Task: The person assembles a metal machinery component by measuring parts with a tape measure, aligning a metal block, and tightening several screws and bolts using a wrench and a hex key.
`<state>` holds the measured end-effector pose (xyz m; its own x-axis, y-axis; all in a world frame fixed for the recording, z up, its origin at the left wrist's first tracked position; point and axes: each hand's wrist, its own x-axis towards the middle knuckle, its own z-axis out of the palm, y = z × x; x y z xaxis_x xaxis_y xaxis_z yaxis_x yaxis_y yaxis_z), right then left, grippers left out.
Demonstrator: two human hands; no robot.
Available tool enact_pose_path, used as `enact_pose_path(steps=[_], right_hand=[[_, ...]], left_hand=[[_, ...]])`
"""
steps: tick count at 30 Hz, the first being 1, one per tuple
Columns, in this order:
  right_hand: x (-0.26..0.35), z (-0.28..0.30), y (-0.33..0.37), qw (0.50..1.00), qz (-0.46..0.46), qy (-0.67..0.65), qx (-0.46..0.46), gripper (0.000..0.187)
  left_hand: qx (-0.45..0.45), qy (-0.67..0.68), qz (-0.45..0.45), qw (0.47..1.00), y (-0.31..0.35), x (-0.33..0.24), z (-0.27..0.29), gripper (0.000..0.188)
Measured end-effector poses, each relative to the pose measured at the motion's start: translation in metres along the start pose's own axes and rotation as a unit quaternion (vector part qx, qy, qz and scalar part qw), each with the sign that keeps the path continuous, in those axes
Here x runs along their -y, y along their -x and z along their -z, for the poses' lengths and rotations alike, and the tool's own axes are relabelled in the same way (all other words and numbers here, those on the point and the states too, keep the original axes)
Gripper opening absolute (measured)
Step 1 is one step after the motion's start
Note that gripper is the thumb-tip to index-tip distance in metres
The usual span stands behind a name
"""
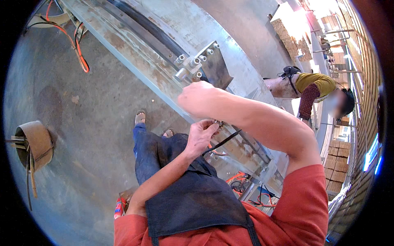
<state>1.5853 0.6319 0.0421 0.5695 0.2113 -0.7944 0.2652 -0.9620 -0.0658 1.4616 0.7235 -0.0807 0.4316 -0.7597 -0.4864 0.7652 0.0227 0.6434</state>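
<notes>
My left hand [200,135] is closed in a pinch at the near side of a long metal machine beam [135,69]. Between its thumb and fingers is a small metal fitting [220,123], partly covered by the fingertips. Just beside it a black hose [223,142] runs off the beam towards my apron. My right hand [198,98] is curled into a fist over the beam, a little farther away than the left. Its fingers are turned from view, so what they hold, if anything, is hidden. Beyond that fist, several shiny bolts [196,62] stand on a metal bracket beside a dark plate [217,69].
Orange and black cables [76,43] hang at the far left, and more cables [262,200] lie under the beam. A curved brown piece [39,145] stands on the concrete floor [94,110]. At the right a person [314,88] bends near stacked wood [338,164].
</notes>
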Motion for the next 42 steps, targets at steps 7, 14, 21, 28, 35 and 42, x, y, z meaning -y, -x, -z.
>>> enact_pose_path(steps=[7, 14, 21, 28, 35, 42], right_hand=[[0.002, -0.124, 0.158, 0.971, -0.143, -0.115, -0.154, 0.012], [0.023, -0.127, 0.179, 0.94, -0.223, -0.202, -0.164, 0.017], [-0.003, -0.064, 0.18, 0.966, -0.178, -0.147, -0.114, 0.02], [-0.016, 0.001, 0.107, 0.991, -0.097, -0.089, -0.009, 0.018], [-0.016, -0.018, 0.104, 0.988, -0.094, -0.109, -0.062, 0.013], [0.028, -0.183, 0.163, 0.896, -0.201, -0.206, -0.338, 0.01]], left_hand=[[0.008, 0.003, -0.018, 1.0, -0.003, 0.003, 0.002, 0.03], [0.013, -0.029, -0.019, 0.999, -0.002, -0.003, 0.004, 0.029], [0.028, -0.011, -0.034, 0.999, -0.005, 0.008, 0.005, 0.028], [0.04, 0.014, -0.061, 0.997, -0.01, 0.016, 0.006, 0.027], [0.037, 0.018, -0.041, 0.998, -0.005, 0.01, 0.007, 0.027], [0.049, -0.006, -0.03, 0.998, -0.01, 0.005, 0.01, 0.031]])
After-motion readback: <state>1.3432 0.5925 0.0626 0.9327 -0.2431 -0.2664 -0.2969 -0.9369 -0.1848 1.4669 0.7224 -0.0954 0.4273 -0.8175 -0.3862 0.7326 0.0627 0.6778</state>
